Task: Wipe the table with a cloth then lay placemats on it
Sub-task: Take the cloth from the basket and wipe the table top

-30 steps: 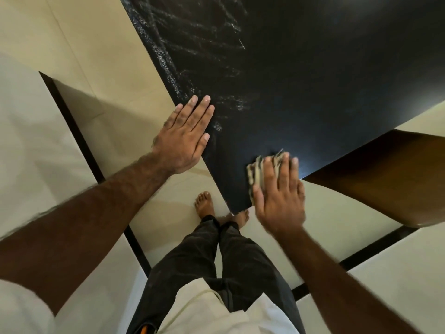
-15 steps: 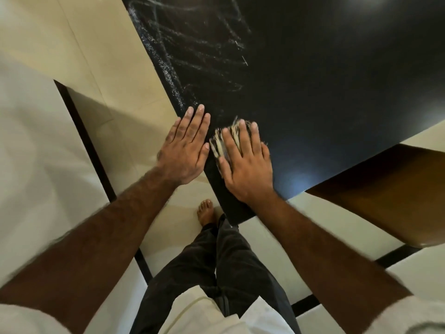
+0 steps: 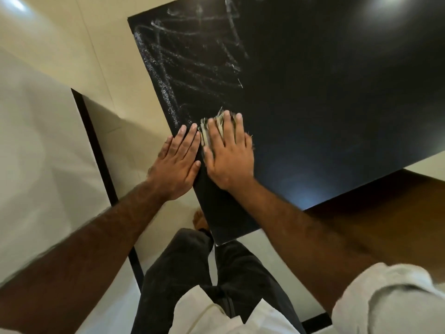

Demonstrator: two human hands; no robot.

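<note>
A glossy black table [image 3: 325, 92] fills the far right of the view, with whitish smeared streaks [image 3: 192, 56] across its far left part. Below it lies a cream tiled floor [image 3: 103, 44] crossed by a black strip [image 3: 96, 145], and a brown wooden surface [image 3: 385, 213] sits to the near right.

There is one table, one cloth and two hands. The pale, frayed cloth [image 3: 219, 126] lies near the table's left edge, flattened under the right hand [image 3: 228, 162], whose fingers [image 3: 237, 131] are straight and slightly spread. The left hand [image 3: 178, 165] rests flat just beside it at the edge, its fingers [image 3: 190, 141] straight and close together, holding nothing.
</note>
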